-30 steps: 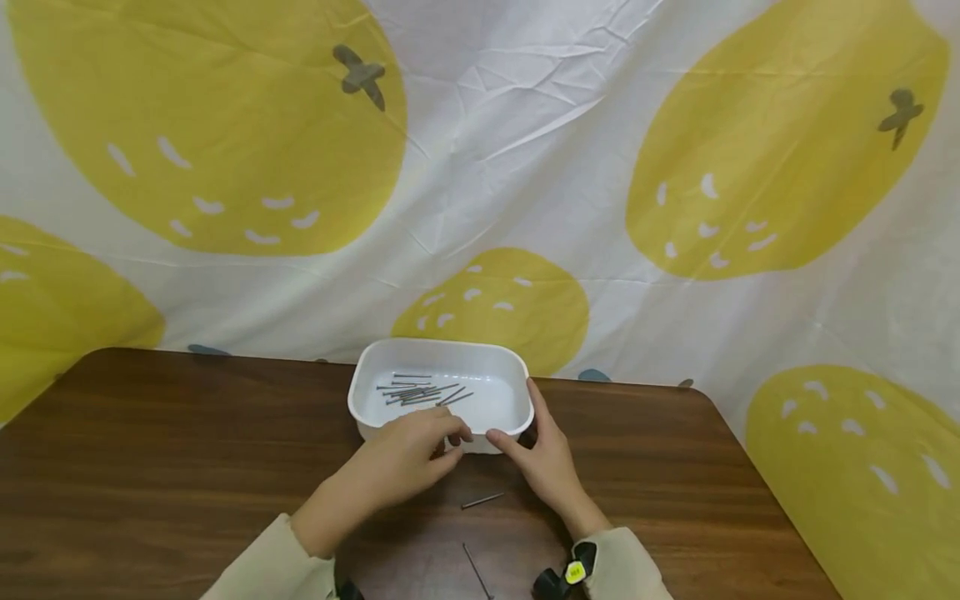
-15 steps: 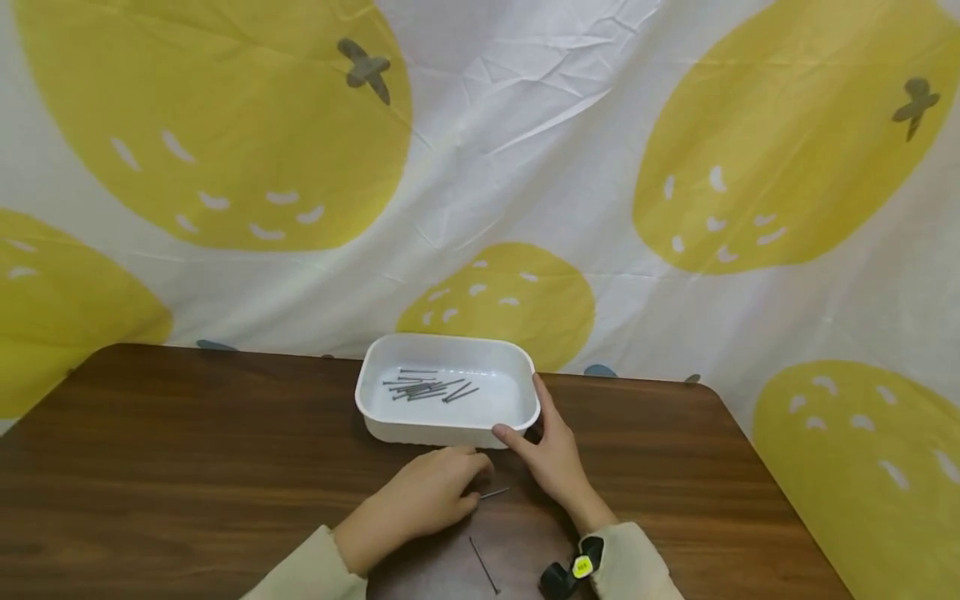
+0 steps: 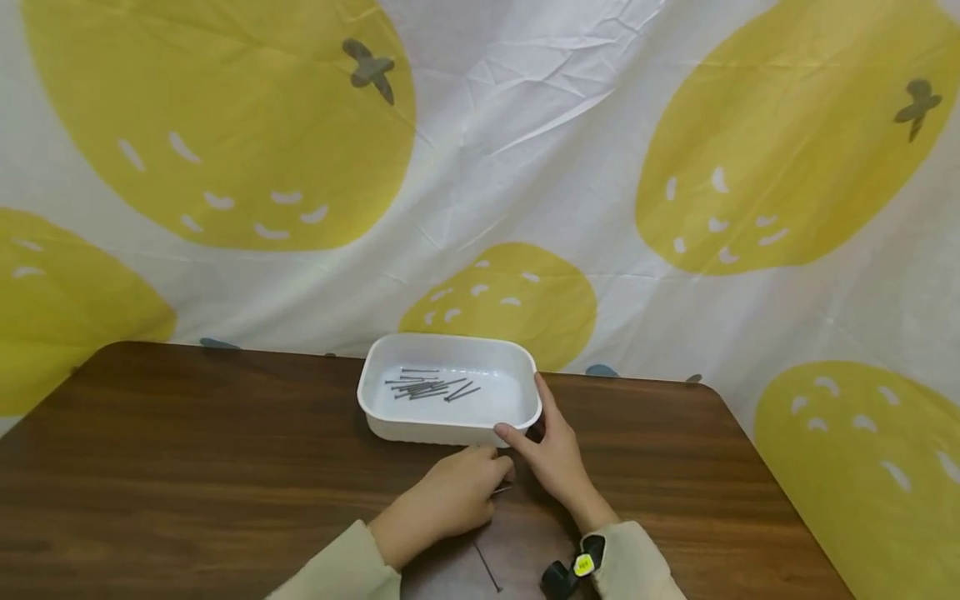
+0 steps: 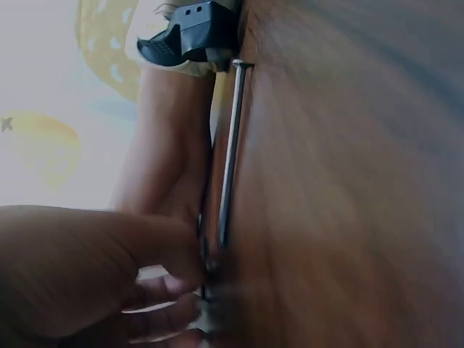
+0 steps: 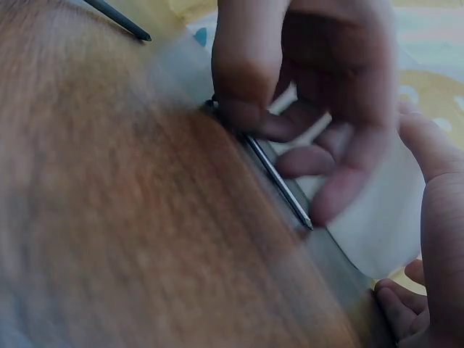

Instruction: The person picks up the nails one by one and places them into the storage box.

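Note:
At the front of a white plastic tray (image 3: 427,432), my left hand (image 3: 459,497) bends down to the table. Its thumb and index finger pinch a steel nail (image 5: 281,183) near the head, and the pointed end shows free in the right wrist view. My right hand (image 3: 553,458) holds the tray's right front corner, thumb on the rim and fingers along the right side. A second nail (image 3: 488,568) lies on the table nearer me, also seen large in the left wrist view. Several more nails (image 3: 427,388) lie in the tray, mostly toward its left half.
The dark wood table (image 3: 225,467) carries everything. Right behind its far edge hangs a white cloth (image 3: 517,192) with yellow fruit prints. A black wrist camera (image 3: 558,578) sits at my right sleeve, close above the table.
My left hand has come down from the tray's front rim to the table and closed its fingertips on the nearer-to-tray nail. My right hand keeps its hold on the tray corner.

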A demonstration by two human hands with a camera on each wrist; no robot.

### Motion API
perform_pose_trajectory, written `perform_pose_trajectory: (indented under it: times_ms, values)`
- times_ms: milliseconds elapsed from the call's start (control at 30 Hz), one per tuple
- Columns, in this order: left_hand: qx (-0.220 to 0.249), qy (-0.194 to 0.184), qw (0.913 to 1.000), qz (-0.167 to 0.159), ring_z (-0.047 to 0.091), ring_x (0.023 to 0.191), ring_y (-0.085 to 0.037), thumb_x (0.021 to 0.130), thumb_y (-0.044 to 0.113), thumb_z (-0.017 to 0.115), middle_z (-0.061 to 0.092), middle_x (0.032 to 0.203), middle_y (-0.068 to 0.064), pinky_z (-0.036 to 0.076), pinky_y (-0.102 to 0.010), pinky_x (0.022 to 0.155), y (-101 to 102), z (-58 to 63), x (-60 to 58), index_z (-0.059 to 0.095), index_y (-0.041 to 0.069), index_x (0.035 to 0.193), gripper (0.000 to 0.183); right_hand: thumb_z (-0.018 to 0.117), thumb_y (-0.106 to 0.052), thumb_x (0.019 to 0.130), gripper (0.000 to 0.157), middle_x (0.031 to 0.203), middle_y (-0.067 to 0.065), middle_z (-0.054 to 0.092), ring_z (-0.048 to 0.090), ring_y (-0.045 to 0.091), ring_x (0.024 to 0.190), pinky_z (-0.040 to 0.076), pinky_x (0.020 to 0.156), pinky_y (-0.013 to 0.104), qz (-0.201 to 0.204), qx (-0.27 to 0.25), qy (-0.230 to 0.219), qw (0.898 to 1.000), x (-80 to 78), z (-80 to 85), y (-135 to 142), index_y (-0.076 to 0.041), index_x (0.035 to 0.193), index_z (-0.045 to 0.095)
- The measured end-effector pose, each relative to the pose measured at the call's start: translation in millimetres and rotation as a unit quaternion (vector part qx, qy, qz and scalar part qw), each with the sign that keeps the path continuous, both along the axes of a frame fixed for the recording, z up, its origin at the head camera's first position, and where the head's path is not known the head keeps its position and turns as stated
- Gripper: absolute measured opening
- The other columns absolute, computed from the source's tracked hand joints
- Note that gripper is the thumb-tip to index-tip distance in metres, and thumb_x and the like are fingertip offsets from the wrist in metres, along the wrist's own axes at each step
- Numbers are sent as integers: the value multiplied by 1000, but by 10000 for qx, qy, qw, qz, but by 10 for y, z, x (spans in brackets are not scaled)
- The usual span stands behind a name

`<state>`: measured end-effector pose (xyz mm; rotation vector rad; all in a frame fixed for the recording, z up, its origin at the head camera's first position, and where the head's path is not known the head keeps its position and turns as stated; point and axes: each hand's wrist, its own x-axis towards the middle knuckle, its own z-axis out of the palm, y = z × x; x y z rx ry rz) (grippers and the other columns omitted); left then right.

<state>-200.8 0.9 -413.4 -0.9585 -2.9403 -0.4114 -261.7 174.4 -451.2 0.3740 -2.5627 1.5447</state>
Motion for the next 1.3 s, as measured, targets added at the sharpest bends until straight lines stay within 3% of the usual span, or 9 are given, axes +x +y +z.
perform_pose_trajectory:
  times_ms: [133,300,467,667,1033,1300]
  values:
    - [-634,530,9966,29,63,91,-18,90,10,70,65,104,-3,56,-30,76,115,30,23,65,13,108,19,78,-31,87,97,163,13,36,47,29,143,41,115,48,-35,45,36,10000,-2,1,-6,-20,163,18]
    - [-926,637,9936,125,67,90,-21,95,10,65,66,106,-7,58,-32,73,147,77,40,64,9,111,16,79,-32,87,98,164,13,34,46,29,144,40,116,49,-52,56,26,10000,-16,8,-16,-20,163,18]
    - [-638,418,9971,16,66,85,-16,93,9,68,65,97,-2,56,-29,73,103,105,4,61,12,102,11,79,-32,87,99,164,12,34,47,29,143,40,116,49,-10,26,23,10000,-28,16,-19,-19,163,17]
    - [-247,212,9991,-267,56,76,-6,75,-2,77,58,88,7,48,-21,68,52,111,-32,59,20,90,33,79,-32,87,98,163,12,36,49,29,141,42,114,49,-1,2,-3,10000,-15,38,-4,-21,163,18]
    - [-66,-60,9988,-474,58,78,-6,73,-2,78,64,89,8,49,-21,70,-14,194,-38,67,21,92,31,79,-33,87,98,162,13,38,51,29,139,44,112,49,-11,70,-8,10000,-9,26,8,-20,163,18]
    - [414,-350,9951,-822,54,76,-4,72,-8,74,65,88,5,47,-18,70,-122,364,-64,69,15,94,32,79,-32,87,97,159,16,42,55,29,136,46,109,49,-53,87,46,9999,-3,15,2,-20,163,19]
